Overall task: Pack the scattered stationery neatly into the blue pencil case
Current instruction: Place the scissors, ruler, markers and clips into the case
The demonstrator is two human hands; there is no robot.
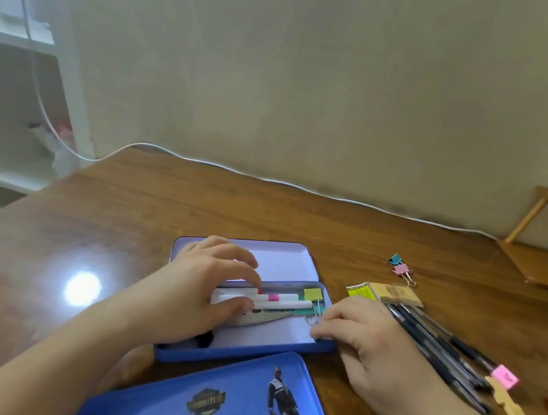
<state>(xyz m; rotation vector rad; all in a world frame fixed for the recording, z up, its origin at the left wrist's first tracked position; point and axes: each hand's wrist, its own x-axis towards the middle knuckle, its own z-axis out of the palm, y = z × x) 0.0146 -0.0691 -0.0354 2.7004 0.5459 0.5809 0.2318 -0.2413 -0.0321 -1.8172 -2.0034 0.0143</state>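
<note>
The blue pencil case sits open mid-table right under you, and your left hand is inside it, fingers pinched onto the white markers along the far wall. A yellow binder clip is tucked at the right end, with teal items and a few loose paper clips beside it. Your right hand rests palm-down on the case's right rim, fingers curled together at the corner; whether they actually hold anything, I cannot tell.

Plenty is unpacked: the bundle of dark pens lies just beside your right wrist, pink sticky notes and a pale wooden strip sit at its near end, and the pink and teal binder clips are well off to the right. A second blue tin piece lies just in front of the case.

Watch it here. Markers stacked crooked would probably stop the lid shutting. Your right forearm could sweep those pens off toward the edge. Those loose paper clips could easily jam under whatever goes in next.
</note>
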